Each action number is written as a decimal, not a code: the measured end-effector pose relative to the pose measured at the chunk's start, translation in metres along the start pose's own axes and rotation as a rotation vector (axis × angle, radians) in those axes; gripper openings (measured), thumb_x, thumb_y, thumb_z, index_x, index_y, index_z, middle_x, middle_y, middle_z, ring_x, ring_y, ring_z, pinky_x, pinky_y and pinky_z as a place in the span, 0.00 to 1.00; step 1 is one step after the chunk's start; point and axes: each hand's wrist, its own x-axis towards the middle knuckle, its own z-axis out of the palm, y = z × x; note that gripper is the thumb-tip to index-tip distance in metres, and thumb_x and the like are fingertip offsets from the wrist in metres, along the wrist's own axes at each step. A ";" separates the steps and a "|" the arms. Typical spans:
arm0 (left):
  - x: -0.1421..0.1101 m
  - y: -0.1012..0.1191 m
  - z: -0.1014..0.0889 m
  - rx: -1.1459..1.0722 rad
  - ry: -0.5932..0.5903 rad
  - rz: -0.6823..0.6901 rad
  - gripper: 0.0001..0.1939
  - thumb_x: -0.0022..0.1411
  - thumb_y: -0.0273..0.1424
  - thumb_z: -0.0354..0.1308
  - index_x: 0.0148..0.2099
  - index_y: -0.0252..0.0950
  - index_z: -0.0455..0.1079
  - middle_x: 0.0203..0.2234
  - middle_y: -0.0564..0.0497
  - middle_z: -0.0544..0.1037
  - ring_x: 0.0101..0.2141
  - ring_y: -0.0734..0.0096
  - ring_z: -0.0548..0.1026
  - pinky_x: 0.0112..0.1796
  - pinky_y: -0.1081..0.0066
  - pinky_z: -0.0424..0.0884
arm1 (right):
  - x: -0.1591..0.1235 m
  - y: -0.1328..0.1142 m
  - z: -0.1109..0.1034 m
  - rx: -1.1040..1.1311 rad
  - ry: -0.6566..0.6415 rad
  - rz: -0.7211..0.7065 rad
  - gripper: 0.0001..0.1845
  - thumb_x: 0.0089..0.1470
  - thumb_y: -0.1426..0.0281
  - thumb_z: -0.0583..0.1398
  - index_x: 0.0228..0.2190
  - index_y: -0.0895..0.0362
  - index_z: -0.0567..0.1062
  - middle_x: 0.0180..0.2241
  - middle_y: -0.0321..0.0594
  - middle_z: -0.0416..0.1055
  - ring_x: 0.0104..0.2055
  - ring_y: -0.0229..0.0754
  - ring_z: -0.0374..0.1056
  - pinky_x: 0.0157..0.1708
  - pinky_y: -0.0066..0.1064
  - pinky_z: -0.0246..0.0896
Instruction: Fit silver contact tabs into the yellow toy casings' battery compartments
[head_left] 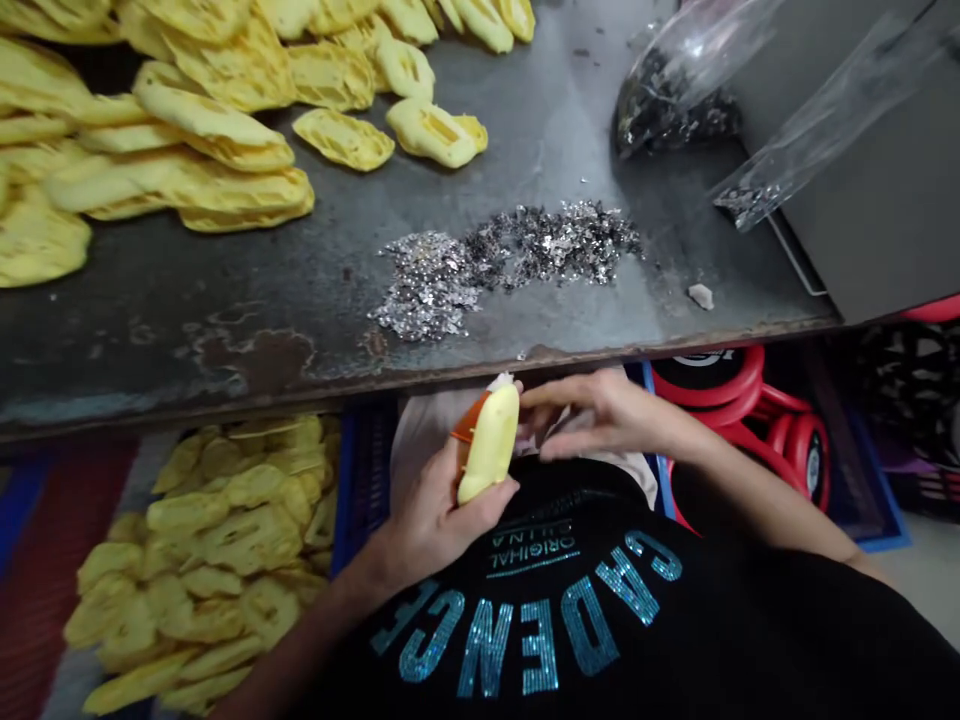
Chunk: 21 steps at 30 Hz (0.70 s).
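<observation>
My left hand [431,515] is closed around a yellow moulded plastic piece [491,440], long and rounded, held upright just below the table's front edge. Something orange [469,418] shows beside the piece at my fingers, with a whitish bit at its top; I cannot tell what it is. Close by on the right is my right hand [592,412], its index finger stretched toward the upper end of the piece and its thumb apart. I see nothing held in it. Small shiny metal parts [431,285] lie in a loose heap on the table beyond both hands.
Many yellow pieces [225,130] are piled on the dark metal table [135,340] at back left. More yellow pieces [247,540] lie below, left. Plastic bags of metal parts [660,110] stand at back right. Red-rimmed black discs [720,390] fill a blue crate underneath.
</observation>
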 end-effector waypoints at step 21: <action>0.006 0.015 -0.002 -1.015 -0.016 -0.287 0.36 0.88 0.58 0.50 0.69 0.36 0.85 0.55 0.36 0.92 0.48 0.45 0.92 0.33 0.60 0.92 | -0.003 0.063 -0.071 -1.183 0.508 -0.103 0.15 0.84 0.67 0.57 0.50 0.48 0.85 0.50 0.42 0.88 0.51 0.55 0.75 0.54 0.50 0.65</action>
